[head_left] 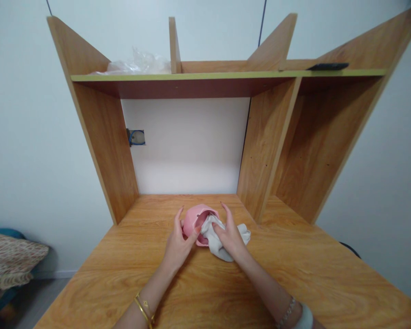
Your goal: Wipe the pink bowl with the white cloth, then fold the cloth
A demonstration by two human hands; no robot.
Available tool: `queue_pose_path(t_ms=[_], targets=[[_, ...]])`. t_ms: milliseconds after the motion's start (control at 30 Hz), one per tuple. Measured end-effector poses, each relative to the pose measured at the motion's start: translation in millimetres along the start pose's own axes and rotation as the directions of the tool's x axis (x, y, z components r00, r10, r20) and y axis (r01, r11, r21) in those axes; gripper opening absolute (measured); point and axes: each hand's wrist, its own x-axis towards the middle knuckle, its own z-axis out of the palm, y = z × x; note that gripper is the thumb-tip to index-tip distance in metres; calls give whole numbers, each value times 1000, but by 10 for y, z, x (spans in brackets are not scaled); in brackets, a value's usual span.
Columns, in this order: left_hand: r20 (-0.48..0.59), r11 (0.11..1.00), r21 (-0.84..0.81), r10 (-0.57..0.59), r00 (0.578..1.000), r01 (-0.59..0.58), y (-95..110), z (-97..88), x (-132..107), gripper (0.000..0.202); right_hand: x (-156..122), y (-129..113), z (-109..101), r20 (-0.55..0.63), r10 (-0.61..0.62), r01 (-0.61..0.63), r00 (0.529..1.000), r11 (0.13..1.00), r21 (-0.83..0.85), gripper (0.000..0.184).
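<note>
Hands meet at the middle of the bench [294, 274], just ahead of the person, with both forearms converging from the near edge. Left hand [178, 244] cups the left side of a pink cup [193, 217], thumb and fingers curled around its wall so that the vessel lies tipped on its side, mouth turned toward the right. Right hand [230, 235] is closed on a pale grey cloth [215, 240], pressing part of the fabric against or into the cup mouth; how deep the cloth goes cannot be told. Remaining cloth trails to the right of the hand and rests on the bench surface. Cup axis runs roughly left to right, slightly angled toward the viewer, so the opening faces the right hand and the closed base faces the left palm. Both hands touch their items and lie equally near the cup. Behind stands a wooden shelf unit [270, 151]; clear plastic wrap [137, 64] and a dark flat object [328, 66] lie on its upper board
</note>
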Motion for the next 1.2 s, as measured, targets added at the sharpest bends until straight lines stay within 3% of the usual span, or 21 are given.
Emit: queue_pose_path(t_ms=[133, 333, 467, 567, 667, 800, 1000, 1100, 1200], targets=[[70, 961, -275, 18, 997, 2, -35, 106, -1, 88, 12, 53, 36, -62, 25, -20, 998, 997, 70, 69], [21, 928, -369, 59, 998, -47, 27, 244, -55, 81, 14, 112, 105, -63, 79, -74, 995, 995, 73, 67], [-68, 981, -164, 94, 993, -104, 38, 182, -51, 74, 41, 79, 82, -66, 95, -101, 993, 991, -93, 74], [-37, 991, 114, 80, 996, -75, 78, 79, -59, 75, 48, -13, 12, -51, 81, -92, 995, 955, -283, 78], [33, 926, 377, 19, 999, -30, 152, -15, -70, 79, 21, -126, -56, -1, 68, -61, 998, 885, -462, 79], [66, 827, 562, -17, 998, -23, 246, -89, -67, 79, -35, -223, -81, 75, 32, 21, 997, 790, -612, 77], [171, 733, 663, 47, 984, -150, 278, -115, -80, 83, -63, -219, -78, 174, -5, 125, 985, 712, -691, 75], [164, 751, 640, 74, 984, -163, 259, -113, -87, 82, -60, -193, -91, 247, -31, 194, 969, 714, -673, 70], [113, 806, 578, 73, 991, -126, 230, -108, -82, 84, -61, -183, -101, 247, -28, 194, 969, 707, -680, 66]])
